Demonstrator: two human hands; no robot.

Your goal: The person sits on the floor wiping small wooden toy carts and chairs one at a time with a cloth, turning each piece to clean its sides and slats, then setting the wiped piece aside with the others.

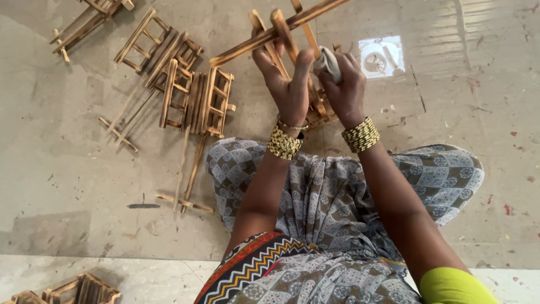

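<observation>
Head view looks straight down at your lap and the stone floor [67, 186]. Your left hand [287, 84] is wrapped around a slat of the scorched wooden frame [278, 31], fingers curled tight and thumb pressed along the wood. The frame is held up in front of your knees; its longest bar runs slantwise, low at the left and rising toward the upper right, out past the picture's top edge. Your right hand [346, 90] pinches a small pale cloth [329, 61] against the frame, fingers closed on it. More finished frames [185, 84] lie flat on the floor to your left, well apart from your hands. No packages or labels show; a bright square reflection [381, 56] sits on the floor just right of the cloth.
</observation>
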